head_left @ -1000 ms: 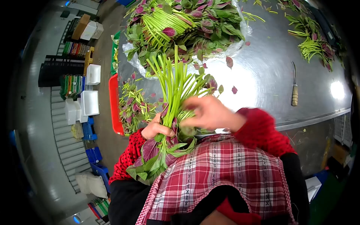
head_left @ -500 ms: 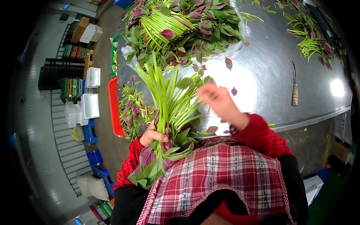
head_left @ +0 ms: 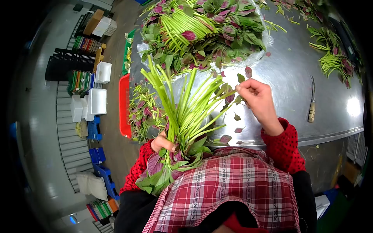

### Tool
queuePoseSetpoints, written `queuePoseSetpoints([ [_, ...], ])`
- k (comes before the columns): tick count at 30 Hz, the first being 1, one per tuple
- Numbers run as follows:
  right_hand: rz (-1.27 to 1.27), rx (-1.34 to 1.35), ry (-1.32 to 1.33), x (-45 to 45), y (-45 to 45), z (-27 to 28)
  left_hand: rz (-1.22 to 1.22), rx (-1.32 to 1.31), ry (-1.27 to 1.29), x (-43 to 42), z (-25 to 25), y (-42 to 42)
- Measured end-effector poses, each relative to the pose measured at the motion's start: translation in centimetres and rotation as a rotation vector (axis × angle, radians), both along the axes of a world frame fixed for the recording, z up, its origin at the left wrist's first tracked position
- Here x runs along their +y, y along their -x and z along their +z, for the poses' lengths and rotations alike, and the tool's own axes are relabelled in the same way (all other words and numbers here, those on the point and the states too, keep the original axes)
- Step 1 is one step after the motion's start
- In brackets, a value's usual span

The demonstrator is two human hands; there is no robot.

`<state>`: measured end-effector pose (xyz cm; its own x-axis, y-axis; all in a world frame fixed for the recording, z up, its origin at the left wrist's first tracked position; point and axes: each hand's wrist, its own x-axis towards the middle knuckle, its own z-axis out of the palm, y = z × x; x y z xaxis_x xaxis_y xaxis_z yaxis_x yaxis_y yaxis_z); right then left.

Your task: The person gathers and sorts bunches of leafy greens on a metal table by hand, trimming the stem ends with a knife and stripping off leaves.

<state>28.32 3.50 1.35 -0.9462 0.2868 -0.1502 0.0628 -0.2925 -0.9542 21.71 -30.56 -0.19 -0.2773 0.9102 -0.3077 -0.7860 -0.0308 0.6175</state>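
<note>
My left hand [head_left: 164, 143] is wrapped round a bunch of leafy greens [head_left: 184, 112], its long pale-green stems fanned upward and its green and purple leaves hanging below the fist. To the right of the bunch, my right hand [head_left: 258, 99] is closed in a pinch at the tip of a stem that has small leaves on it. Beyond the bunch, a large pile of the same greens [head_left: 229, 35] lies on a clear plastic sheet [head_left: 268, 39]. Loose trimmed pieces [head_left: 145, 110] lie left of the held bunch.
A knife with a wooden handle [head_left: 312, 110] lies on the metal table [head_left: 287, 85]. More greens [head_left: 334, 62] are at the far right. A red crate [head_left: 124, 105] stands at the table's left edge, with white boxes [head_left: 97, 101] and blue crates on the left beyond it.
My right hand has moved right from beside the stems and now pinches a stem tip. The bunch's stems are spread wider. My left hand still grips the bunch.
</note>
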Motion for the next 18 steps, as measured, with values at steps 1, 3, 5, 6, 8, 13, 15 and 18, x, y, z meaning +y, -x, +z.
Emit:
queuePoseSetpoints([
  [1,0.01,0.048,-0.07,0.3,0.0,0.8,0.011,-0.028,-0.025,1.0,0.6,-0.2],
  [3,0.02,0.092,-0.143,0.6,0.2,2.6,0.055,-0.1,-0.055,2.8,2.1,-0.9],
  [5,0.147,0.28,-0.422,0.1,1.3,4.9,-0.026,-0.098,-0.096,3.6,2.2,-0.6],
  [6,0.261,0.326,-0.497,-0.4,1.7,5.5,-0.056,-0.099,-0.108,3.8,2.2,-0.5],
  [8,0.388,0.313,-0.536,-2.4,2.5,6.5,-0.118,-0.137,-0.034,3.6,2.0,-0.4],
  [13,0.348,0.264,-0.673,-3.5,2.1,6.0,-0.18,0.067,0.393,4.4,4.6,0.6],
  [15,0.319,0.332,-0.727,-2.7,1.2,6.2,-0.203,0.245,0.463,5.7,5.8,0.5],
  [18,0.211,0.473,-0.849,-3.8,0.6,6.8,-0.26,0.309,0.508,6.2,6.4,0.1],
])
